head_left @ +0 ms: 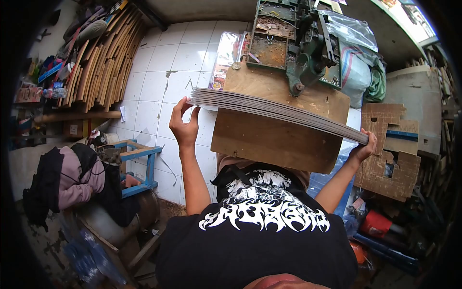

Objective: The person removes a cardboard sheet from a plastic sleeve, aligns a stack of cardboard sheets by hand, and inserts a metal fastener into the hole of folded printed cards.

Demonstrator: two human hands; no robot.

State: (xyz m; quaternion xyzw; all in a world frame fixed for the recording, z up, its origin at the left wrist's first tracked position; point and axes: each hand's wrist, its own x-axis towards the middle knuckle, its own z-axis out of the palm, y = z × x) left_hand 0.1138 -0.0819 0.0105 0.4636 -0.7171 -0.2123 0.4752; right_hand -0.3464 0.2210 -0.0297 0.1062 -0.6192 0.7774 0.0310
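Note:
A stack of thin grey boards (279,111) is held edge-up across the front of me, its layered edges facing the camera, sloping down toward the right. Curled at its left end, my left hand (186,124) has its fingertips and thumb against the corner. My right hand (364,147) wraps around the other end. Just under and behind the stack lies a brown wooden board (276,139), with more of the wooden worktop (298,98) beyond it. Past that stands a green hand-press machine (308,62) with a long lever.
Compartment trays (270,41) with small metal parts flank the press. Upright brown sheets (103,60) lean at the far left. A blue-framed stool (139,156) stands left on the white tiles (163,58). Cut-out brown boards (382,164) and a white sack (355,79) are at right.

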